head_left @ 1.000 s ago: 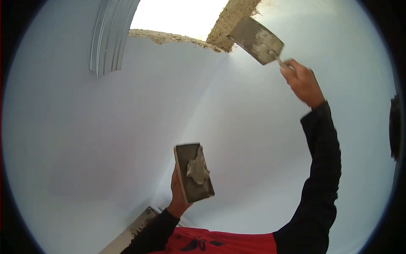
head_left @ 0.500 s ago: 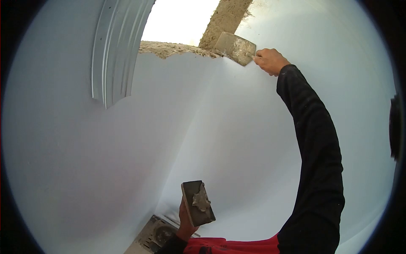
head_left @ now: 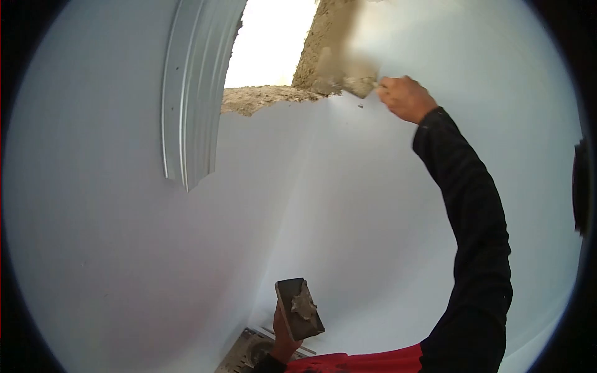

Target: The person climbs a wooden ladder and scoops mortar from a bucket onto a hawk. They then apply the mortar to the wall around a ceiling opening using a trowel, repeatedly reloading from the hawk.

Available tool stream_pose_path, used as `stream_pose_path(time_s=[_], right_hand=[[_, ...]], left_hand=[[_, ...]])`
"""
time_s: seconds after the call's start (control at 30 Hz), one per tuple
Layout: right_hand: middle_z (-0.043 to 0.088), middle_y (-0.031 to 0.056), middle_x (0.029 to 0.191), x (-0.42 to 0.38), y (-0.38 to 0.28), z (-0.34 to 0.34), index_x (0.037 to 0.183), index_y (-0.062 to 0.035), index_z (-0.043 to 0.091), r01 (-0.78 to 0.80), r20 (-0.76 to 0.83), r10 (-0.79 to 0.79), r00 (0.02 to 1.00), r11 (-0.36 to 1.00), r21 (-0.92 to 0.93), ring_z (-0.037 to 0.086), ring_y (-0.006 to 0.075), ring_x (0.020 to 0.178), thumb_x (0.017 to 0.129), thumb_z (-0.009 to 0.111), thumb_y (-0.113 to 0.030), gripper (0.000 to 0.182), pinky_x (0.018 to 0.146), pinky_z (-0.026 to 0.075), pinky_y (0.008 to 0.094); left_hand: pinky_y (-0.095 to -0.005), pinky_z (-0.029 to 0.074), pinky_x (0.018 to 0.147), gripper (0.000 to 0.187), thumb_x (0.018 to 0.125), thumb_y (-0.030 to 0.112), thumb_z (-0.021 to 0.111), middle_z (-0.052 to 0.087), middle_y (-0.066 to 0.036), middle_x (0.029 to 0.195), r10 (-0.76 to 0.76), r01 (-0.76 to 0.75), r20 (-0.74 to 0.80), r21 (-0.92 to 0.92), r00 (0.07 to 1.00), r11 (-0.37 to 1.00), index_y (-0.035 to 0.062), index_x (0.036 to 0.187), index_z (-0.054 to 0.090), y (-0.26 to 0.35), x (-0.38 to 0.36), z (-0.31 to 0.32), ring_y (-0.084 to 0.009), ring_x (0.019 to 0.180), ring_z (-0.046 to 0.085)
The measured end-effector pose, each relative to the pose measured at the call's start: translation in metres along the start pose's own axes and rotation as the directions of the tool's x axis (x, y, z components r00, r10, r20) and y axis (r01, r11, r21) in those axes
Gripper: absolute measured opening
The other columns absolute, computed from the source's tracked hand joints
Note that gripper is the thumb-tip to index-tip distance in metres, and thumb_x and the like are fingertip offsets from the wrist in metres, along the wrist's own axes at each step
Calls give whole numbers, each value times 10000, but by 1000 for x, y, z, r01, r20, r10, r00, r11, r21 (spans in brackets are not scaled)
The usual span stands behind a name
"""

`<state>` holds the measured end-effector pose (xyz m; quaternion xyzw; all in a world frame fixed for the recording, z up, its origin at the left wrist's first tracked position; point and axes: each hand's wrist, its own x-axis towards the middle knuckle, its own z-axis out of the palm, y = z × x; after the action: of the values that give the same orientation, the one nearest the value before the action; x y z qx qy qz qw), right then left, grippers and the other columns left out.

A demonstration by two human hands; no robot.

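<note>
Nearest, at the bottom edge: a strip of red cloth (head_left: 367, 362) across the lap or chest, partly covered by a black sleeve (head_left: 472, 248). Just left of it, the left hand (head_left: 285, 339) clenched around the underside of a small dark board (head_left: 300, 309), tilted, with a lump of grey plaster (head_left: 303, 306) sitting on its upper face. Below and left of that hand, a metal grate (head_left: 245, 354) on the floor, partly cut off by the frame.

Farther up, the black sleeve rising along the right side to the right hand (head_left: 405, 98), closed on the handle of a trowel (head_left: 348, 78). Trowel blade blurred, pressed flat against the rough brown edge (head_left: 323, 43) where the smooth white wall (head_left: 348, 205) stops; exact finger grip on the handle hard to make out through the blur. A few dark specks just below the blade on the white surface.

Left of the trowel, a rough sandy ledge (head_left: 264, 97) under a bright opening (head_left: 270, 37). Farther left, a ribbed metal strip (head_left: 196, 93) hanging down over the white wall, well apart from both hands.
</note>
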<state>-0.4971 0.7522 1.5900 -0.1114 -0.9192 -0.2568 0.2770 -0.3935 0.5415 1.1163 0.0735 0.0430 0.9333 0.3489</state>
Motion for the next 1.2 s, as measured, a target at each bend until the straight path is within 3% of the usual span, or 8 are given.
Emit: stream_pose_path(time_s=[0.1,0.2,0.37,0.5,1.0,1.1,1.17,1.2], right_hand=[[648,196,946,14,-28,6,927,-66,627,26,-6,-27,1000,998,-50,617,380,904,869,458,-289,286,809,495,474],[647,186,915,29,-24,12,891,-53,607,19,4,-19,1000,992,-124,608,394,897,889,460,-303,290,807,482,486],[646,171,983,35,-19,14,952,-80,647,14,96,-3,995,993,-114,619,356,952,856,466,-275,283,832,499,462],[644,173,988,30,-23,14,935,-76,652,-33,114,46,992,993,-114,620,356,961,848,467,-264,278,837,498,462],[651,189,973,23,-22,15,953,-80,636,-41,-25,37,999,980,-194,610,390,913,872,462,-302,294,824,483,467],[651,195,992,16,-10,5,995,-90,652,-35,-7,35,999,981,-188,610,381,955,861,464,-304,315,855,480,464],[654,207,951,-8,12,-5,982,-88,648,-156,-94,145,985,980,-123,619,393,901,871,476,-306,300,825,486,473],[654,207,951,-15,16,-1,982,-88,648,-141,-96,131,987,984,-106,619,393,901,871,476,-306,300,825,486,473]], left_hand=[[-404,506,901,415,1007,328,317,530,-106,1201,-44,43,37,19,998,999,82,1337,369,4,-1,0,-241,1061,578],[-399,504,904,414,1007,329,320,527,-106,1200,68,-84,61,330,996,940,82,1337,365,2,-4,3,-240,1060,577],[-398,508,901,418,1010,340,317,519,-106,1210,5,-5,24,9,1000,1000,80,1335,354,-4,-1,1,-241,1068,574],[-404,506,901,427,1009,357,302,521,-107,1207,93,-94,17,282,995,955,86,1334,363,-1,-6,10,-241,1069,573],[-395,504,894,426,1009,350,304,523,-109,1191,34,-42,60,131,998,991,86,1336,369,-31,16,-58,-241,1056,572],[-393,508,889,414,1009,334,309,527,-109,1179,10,-9,18,-76,1000,997,78,1328,373,-25,16,-55,-240,1047,577],[-394,513,882,420,1006,344,316,537,-111,1168,254,-273,122,624,960,733,79,1326,376,-21,7,-44,-244,1031,586],[-394,513,882,420,1006,344,316,537,-111,1168,274,-282,113,629,955,724,79,1326,376,-24,7,-44,-244,1031,586]])
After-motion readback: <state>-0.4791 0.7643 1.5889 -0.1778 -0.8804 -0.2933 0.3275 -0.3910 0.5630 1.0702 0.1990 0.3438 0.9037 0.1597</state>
